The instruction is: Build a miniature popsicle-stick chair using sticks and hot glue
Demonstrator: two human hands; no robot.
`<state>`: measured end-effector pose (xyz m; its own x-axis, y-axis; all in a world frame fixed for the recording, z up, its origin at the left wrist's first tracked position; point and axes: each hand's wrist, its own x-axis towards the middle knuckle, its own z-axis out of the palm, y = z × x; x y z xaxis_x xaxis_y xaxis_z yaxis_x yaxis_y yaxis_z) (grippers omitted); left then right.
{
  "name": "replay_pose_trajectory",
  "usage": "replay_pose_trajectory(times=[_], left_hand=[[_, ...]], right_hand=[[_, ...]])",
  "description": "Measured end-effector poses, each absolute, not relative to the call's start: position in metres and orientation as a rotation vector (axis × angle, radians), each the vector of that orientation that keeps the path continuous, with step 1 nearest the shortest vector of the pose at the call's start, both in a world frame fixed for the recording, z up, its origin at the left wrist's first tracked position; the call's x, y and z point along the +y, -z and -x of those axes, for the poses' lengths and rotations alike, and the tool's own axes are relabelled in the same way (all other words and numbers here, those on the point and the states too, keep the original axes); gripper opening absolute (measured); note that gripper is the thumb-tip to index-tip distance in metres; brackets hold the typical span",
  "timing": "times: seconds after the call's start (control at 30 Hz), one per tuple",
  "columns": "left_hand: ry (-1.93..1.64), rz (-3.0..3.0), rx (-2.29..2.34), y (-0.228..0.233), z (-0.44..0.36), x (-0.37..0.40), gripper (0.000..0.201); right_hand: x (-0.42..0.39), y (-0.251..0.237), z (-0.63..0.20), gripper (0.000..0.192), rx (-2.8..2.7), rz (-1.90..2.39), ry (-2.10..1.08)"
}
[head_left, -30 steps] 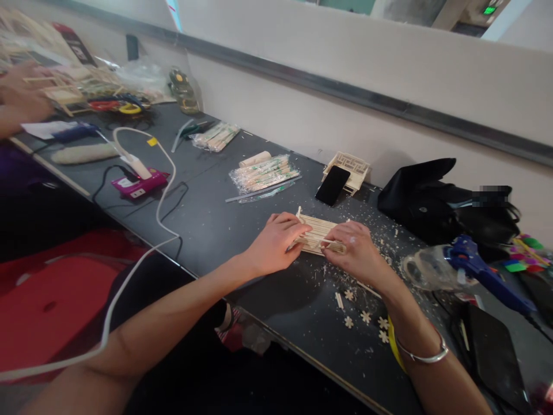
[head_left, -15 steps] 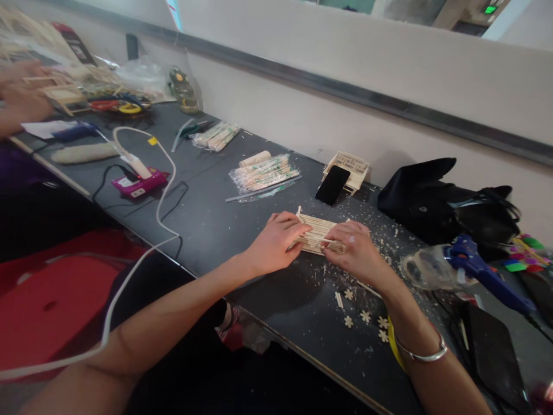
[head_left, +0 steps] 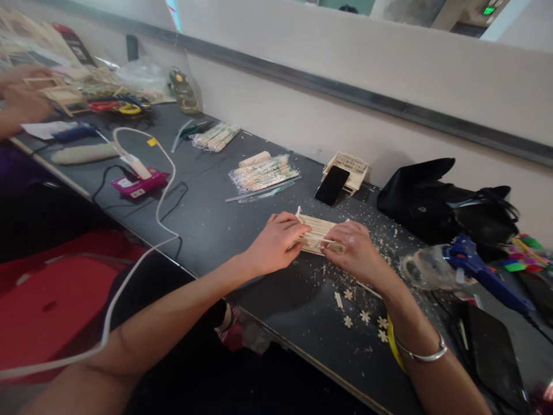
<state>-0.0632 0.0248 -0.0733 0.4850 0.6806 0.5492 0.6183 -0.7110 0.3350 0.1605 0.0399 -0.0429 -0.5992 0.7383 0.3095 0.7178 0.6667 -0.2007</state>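
A small panel of pale wooden sticks (head_left: 317, 229) lies flat on the dark table (head_left: 216, 225). My left hand (head_left: 276, 242) rests on the panel's left end, fingers curled over the sticks. My right hand (head_left: 356, 251) presses on its right end and pinches a thin stick (head_left: 334, 246) along the near edge. Wood shavings and several small wooden flower shapes (head_left: 365, 317) lie on the table near my right wrist.
A black phone (head_left: 332, 185) leans on a small stick frame (head_left: 349, 168). Packets of sticks (head_left: 263, 173) lie behind; a pink charger (head_left: 137, 183) with a white cable sits left. A black bag (head_left: 440, 199) and blue glue gun (head_left: 484, 274) are right. Another person's hands (head_left: 23, 95) work far left.
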Motion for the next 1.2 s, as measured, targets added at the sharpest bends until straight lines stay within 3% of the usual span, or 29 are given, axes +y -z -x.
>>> replay_pose_trajectory(times=[1.2], left_hand=[[-1.041, -2.632, 1.163, 0.0715, 0.0633, 0.024, 0.025]], right_hand=[[0.0385, 0.0365, -0.1689, 0.014, -2.563, 1.113, -0.104]])
